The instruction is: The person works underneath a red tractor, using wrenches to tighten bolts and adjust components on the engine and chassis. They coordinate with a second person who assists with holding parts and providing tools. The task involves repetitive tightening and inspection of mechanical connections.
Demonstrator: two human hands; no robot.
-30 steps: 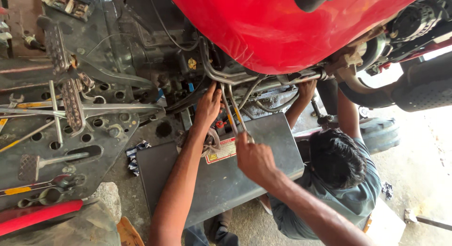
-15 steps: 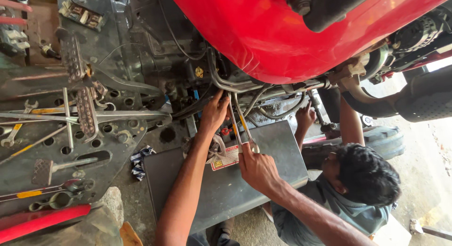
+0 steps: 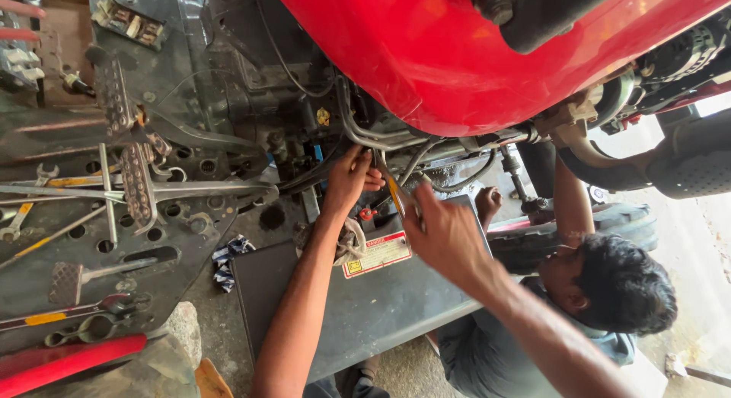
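Note:
My left hand (image 3: 349, 179) reaches up under the red tractor hood (image 3: 426, 55), its fingers curled against the bent metal pipes (image 3: 365, 131) and the fittings there. What it grips is hidden. My right hand (image 3: 445, 234) is closed on a thin yellow-handled tool (image 3: 395, 192), whose tip points up toward the left hand's fingers. Below both hands lies a dark grey flat battery box (image 3: 365, 306) with a red and white warning label (image 3: 377, 253).
A co-worker (image 3: 609, 291) crouches at the lower right, one arm (image 3: 569, 200) raised to the engine and a hand (image 3: 487, 201) near the battery. Left is a perforated footplate (image 3: 175, 223) with pedals, spanners and a red-handled tool (image 3: 61, 364). A black tyre (image 3: 579, 234) lies behind.
Both my hands have stayed at the pipes, and the right hand has moved closer to the left. The co-worker's near hand has dropped beside the battery.

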